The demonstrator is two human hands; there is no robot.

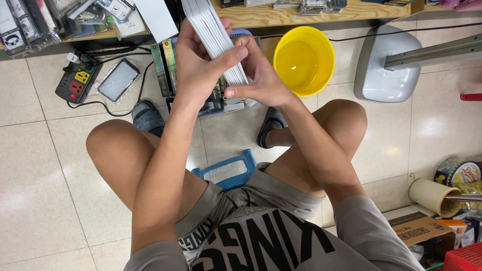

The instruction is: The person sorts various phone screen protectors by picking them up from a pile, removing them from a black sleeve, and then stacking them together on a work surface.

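Open floor left; yellow bowl (304, 60) and fan base (384, 62) right.

A yellow bowl (304, 60) stands on the tiled floor (30, 200), beside a grey fan base (384, 70). A black power strip (75, 83) lies at left, just beside a wrapped phone-like item (118, 80). A blue stool (226, 170) shows between the knees.

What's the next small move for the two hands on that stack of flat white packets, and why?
Probably peel the nearest packet off with the right thumb. The left hand grips the stack of flat white packets from the side, tilted on edge, while the right hand rests on its lower end, thumb across the edges. Below sits a blue bin already holding similar packets, a likely drop spot.
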